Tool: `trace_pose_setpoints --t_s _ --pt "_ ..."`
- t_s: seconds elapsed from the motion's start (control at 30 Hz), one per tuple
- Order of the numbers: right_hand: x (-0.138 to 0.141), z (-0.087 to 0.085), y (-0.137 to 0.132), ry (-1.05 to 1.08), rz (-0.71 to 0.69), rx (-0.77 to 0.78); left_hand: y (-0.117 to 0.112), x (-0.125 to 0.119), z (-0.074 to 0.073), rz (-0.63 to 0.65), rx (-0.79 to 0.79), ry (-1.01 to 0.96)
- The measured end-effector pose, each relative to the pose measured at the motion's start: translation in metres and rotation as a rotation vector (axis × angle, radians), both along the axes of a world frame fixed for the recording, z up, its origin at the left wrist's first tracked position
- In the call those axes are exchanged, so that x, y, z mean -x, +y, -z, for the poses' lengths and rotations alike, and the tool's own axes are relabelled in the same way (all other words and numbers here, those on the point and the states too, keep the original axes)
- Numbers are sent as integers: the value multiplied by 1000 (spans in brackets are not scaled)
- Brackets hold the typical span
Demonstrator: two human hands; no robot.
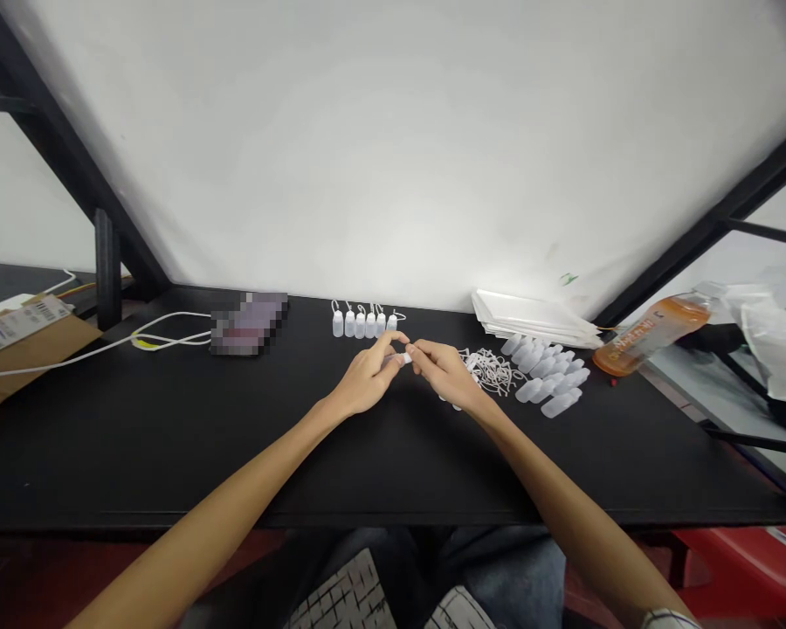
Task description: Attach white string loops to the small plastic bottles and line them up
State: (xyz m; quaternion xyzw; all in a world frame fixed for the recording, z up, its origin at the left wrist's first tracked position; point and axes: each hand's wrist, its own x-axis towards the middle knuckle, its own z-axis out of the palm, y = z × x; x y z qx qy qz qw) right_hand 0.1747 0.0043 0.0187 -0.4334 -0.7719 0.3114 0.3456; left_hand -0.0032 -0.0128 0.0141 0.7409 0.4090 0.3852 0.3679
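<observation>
Head view, read from my station. Left hand (367,374): thumb and fingers closed around a small white piece (407,357), held above the black table (170,454) in front of the body. Right hand (446,371): fingertips pressed together at the piece's near end; I cannot tell how firmly they grip. Fingers cover much of the piece, so I cannot make out its full shape.

Just beyond the left hand I count six capped bottles (360,326), upright in a row, with looped straps on top. Right of the right hand: a tangle of white straps (494,374), then translucent bottles (554,380) lying on their sides. Behind these I log a white stack (530,320); farther right, an orange drink bottle (655,334), tilted. Far left: a blurred-out phone (249,323), white cable (111,358) and cardboard package (36,354).
</observation>
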Motion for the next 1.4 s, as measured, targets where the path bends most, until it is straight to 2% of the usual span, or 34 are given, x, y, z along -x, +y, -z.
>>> trace_pose_setpoints --t_s 0.17,0.27,0.5,0.67,0.73,0.83,0.97,1.07,1.27,1.4 --pt "3 1 -3 78 -7 -1 2 -3 -4 60 356 -311" --pt "3 0 -4 35 -21 -40 -1 -5 -7 76 427 -362" --pt "-2 4 3 11 5 60 -2 -7 2 121 195 -276" --pt "-1 4 2 84 -20 91 1 -7 -1 135 333 -301" --pt "-1 3 2 118 -47 86 1 -7 -2 106 317 -299" --pt "-2 4 4 154 -82 106 -2 -8 -1 63 162 -248" --pt "-5 4 6 179 -103 168 -6 -9 1 27 -38 -36" --pt "-7 0 5 141 -72 112 -5 -6 0 19 -60 34" --pt "-6 -5 1 -18 21 -135 2 -1 1 56 -157 122" --pt "-4 2 2 8 30 -60 0 -1 4 19 -279 234"
